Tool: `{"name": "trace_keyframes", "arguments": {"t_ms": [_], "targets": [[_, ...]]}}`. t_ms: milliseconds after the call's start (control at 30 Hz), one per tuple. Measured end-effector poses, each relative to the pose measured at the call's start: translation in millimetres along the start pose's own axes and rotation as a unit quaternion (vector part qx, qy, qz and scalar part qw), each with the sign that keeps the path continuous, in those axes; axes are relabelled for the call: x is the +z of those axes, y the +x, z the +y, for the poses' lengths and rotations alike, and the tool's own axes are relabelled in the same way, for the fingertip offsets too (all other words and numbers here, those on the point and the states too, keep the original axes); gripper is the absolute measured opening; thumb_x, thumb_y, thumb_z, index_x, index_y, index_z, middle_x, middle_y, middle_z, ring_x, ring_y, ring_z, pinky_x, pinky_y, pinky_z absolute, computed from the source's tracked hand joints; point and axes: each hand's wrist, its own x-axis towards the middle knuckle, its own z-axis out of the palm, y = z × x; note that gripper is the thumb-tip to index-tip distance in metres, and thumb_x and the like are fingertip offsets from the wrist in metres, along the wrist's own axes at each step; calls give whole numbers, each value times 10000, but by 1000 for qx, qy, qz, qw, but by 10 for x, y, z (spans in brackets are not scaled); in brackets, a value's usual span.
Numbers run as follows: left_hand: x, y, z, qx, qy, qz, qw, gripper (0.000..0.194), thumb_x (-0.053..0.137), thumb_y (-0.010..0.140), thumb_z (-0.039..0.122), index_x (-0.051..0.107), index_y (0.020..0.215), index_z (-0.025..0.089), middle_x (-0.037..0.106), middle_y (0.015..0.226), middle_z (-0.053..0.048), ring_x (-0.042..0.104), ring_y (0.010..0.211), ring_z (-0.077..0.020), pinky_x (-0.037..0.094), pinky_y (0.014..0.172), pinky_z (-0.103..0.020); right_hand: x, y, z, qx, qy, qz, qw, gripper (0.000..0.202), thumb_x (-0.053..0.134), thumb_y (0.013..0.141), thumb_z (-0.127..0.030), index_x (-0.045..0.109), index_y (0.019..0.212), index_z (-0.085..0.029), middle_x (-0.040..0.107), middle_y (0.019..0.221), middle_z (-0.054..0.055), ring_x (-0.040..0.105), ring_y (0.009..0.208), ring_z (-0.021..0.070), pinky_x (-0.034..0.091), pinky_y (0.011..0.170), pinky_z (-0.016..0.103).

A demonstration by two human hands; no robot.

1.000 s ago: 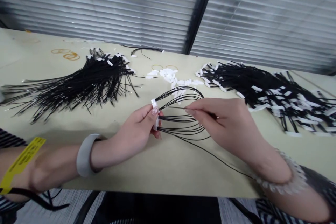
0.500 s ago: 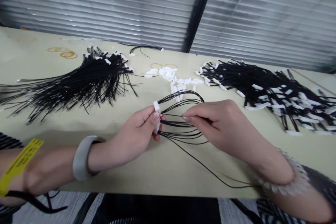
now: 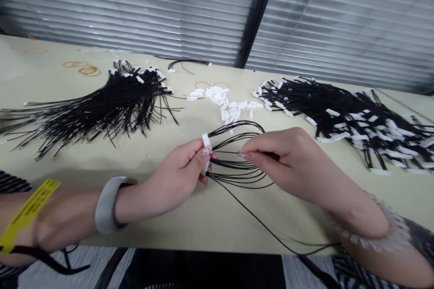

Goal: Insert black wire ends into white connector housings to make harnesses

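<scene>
Bare tabletop (image 3: pixel 162 235) lies open along the near edge, below the hands. At the far side, the left wire pile (image 3: pixel 111 95), loose white connectors (image 3: pixel 219 95) and right wire pile (image 3: pixel 325 104) obstruct passage; only narrow gaps separate the connectors from either pile.

A long white plug (image 3: pixel 206 140), partly covered, is hovering over the table (image 3: pixel 176 237). Thin black wires (image 3: pixel 236 165) are curving from its side, one trailing lower.

Looped black wires (image 3: pixel 237 164) partly hidden behind the right hand (image 3: pixel 288 158) (print on the yellow tag (image 3: pixel 29 212) illegibly small)
</scene>
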Motion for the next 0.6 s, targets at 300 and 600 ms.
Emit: {"name": "trace_keyframes", "arguments": {"t_ms": [300, 600], "targets": [[11, -1, 13, 18, 26, -29, 999, 252, 411, 858, 329, 536, 703, 175, 475, 596, 19, 459, 530, -107, 416, 508, -201, 157, 65, -48, 1, -38, 28, 999, 183, 443, 827, -147, 593, 725, -170, 576, 649, -20, 473, 590, 83, 339, 569, 219], [22, 1, 47, 15, 15, -16, 1000, 238, 437, 843, 286, 545, 665, 171, 485, 573, 14, 452, 520, -112, 399, 497, -205, 290, 65, -41, 2, 10, 33, 999, 171, 408, 821, -124, 553, 737, -158, 555, 649, -16, 434, 573, 79, 310, 559, 211]]}}
